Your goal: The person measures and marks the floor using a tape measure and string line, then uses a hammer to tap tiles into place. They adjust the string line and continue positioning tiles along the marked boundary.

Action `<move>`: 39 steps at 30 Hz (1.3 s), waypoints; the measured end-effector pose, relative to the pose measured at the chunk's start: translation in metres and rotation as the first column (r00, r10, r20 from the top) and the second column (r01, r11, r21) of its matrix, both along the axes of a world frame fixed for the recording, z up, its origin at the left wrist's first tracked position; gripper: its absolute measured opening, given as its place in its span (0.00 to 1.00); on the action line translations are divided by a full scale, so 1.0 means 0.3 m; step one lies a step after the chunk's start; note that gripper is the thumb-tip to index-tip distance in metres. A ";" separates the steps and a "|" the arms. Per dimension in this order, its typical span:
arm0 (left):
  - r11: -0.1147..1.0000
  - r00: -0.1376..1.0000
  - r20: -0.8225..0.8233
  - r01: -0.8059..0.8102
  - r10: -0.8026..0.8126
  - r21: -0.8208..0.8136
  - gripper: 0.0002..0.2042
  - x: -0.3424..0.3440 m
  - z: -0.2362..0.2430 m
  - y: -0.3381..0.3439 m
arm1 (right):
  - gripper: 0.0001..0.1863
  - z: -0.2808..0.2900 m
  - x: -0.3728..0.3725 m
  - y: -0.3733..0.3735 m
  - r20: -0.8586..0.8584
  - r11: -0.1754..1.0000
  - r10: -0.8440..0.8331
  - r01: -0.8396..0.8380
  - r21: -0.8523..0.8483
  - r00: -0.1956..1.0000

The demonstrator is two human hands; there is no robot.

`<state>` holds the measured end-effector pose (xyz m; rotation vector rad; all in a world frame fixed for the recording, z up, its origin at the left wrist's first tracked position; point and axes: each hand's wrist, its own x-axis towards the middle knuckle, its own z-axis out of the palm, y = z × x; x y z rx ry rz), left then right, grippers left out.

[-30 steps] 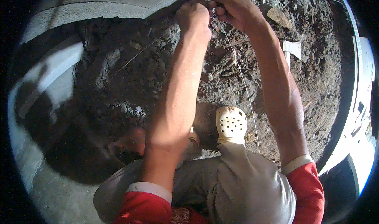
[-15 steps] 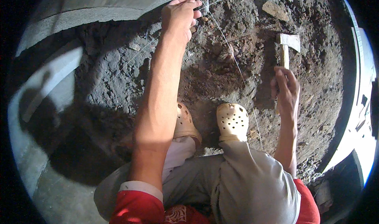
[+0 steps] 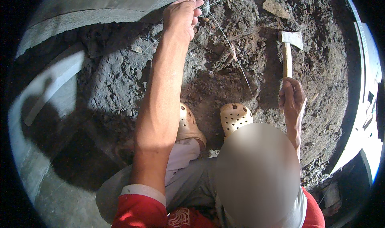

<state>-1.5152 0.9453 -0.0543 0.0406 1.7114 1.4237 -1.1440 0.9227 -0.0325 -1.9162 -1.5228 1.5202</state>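
Both hands were busy: left hand (image 3: 181, 17) pinched the taut string (image 3: 236, 63) far up, right hand (image 3: 292, 96) clasped the hammer (image 3: 288, 51) handle at right; keep string taut.

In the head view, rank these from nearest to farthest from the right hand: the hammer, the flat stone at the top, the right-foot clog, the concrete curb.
1. hammer: its handle end is at the right hand.
2. right-foot clog: just left of the hand.
3. flat stone: above, beyond the hammer head.
4. concrete curb: far upper left.
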 end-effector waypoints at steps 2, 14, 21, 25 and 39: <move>1.000 1.000 -0.010 0.002 -0.002 -0.006 0.12 0.000 -0.002 -0.001 | 0.15 0.000 0.000 -0.002 0.001 1.000 -0.004 0.004 -0.001 1.000; 0.995 0.964 -0.247 0.097 -0.096 -0.008 0.15 0.031 0.051 -0.057 | 0.15 -0.068 0.018 -0.014 0.577 0.786 0.133 -0.440 0.434 0.806; 0.575 0.371 -0.473 0.701 -0.799 -0.422 0.13 -0.043 0.325 -0.217 | 0.19 -0.031 0.002 0.037 0.496 0.857 0.193 -0.391 0.335 0.846; 0.427 0.411 -0.164 0.705 -0.897 -0.566 0.15 -0.128 0.556 -0.401 | 0.20 0.096 -0.026 0.018 0.275 0.987 0.030 -0.072 0.141 0.961; 0.177 0.494 0.481 0.807 -0.724 -0.563 0.22 -0.070 1.243 -1.038 | 0.22 1.070 0.454 -1.214 0.542 0.842 -0.242 0.452 -0.295 0.805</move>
